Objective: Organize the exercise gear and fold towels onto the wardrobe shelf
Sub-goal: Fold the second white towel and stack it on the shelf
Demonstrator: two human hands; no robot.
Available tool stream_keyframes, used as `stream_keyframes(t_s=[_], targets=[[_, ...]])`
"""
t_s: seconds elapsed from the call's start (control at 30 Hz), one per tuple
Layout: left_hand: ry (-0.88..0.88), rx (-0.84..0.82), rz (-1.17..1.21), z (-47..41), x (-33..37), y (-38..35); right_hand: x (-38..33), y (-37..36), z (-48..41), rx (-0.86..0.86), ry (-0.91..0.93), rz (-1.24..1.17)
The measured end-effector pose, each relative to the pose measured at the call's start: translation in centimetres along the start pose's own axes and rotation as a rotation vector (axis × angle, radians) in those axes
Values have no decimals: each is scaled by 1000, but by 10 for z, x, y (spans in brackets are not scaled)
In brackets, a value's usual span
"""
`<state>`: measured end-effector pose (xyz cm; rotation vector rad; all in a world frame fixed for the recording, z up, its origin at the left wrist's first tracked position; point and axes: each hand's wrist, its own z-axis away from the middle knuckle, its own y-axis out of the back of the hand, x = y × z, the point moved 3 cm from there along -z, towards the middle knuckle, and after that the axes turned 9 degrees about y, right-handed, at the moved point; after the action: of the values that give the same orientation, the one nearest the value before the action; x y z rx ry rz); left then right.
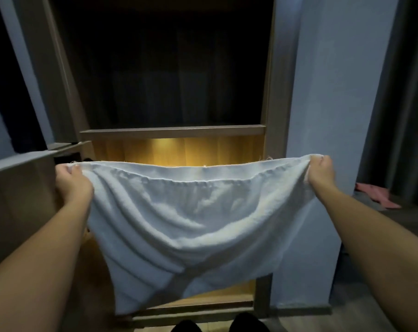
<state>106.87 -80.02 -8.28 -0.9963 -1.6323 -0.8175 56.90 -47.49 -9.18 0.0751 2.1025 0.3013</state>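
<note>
We hold the white towel (191, 224) spread wide in front of the open wardrobe (276, 92), below its shelf (172, 131): our left grip (71, 182) pinches one top corner, our right grip (321, 173) the other, cloth sagging between.

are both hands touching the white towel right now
Touching. The head view shows the left hand and right hand each gripping an upper corner of the white towel, stretched between them.

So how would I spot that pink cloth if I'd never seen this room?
Start at the open wardrobe in the middle, then look right, past the pale wall, to the dark curtain. The pink cloth lies crumpled low beside it, the only pink thing; the towel stretched before the wardrobe is white.
</note>
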Motion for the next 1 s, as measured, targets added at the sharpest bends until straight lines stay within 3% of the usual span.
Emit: stream_keyframes(t_s=[0.07, 0.17, 0.3, 0.47, 0.6, 0.77, 1.0], targets=[[-14, 50, -51, -5, 7, 0, -2, -2, -2, -13, 48, 30], [0, 153, -182, -25, -4, 11, 8, 10, -8, 46, -19, 113], [68, 184, -208, -46, -29, 11, 1, 8, -11, 18, -22, 161], [153, 111, -150, -77, -63, 11, 7, 1, -19, -247, 67, 65], [83, 46, -165, -56, -51, 10, 15, 4, -17, -372, 4, -110], [-168, -225, -188, 15, -3, -6, -1, -15, 3, -472, 20, -188], [-519, -927, -476, 141, 48, -77, -88, -61, 70, -751, 360, -195]])
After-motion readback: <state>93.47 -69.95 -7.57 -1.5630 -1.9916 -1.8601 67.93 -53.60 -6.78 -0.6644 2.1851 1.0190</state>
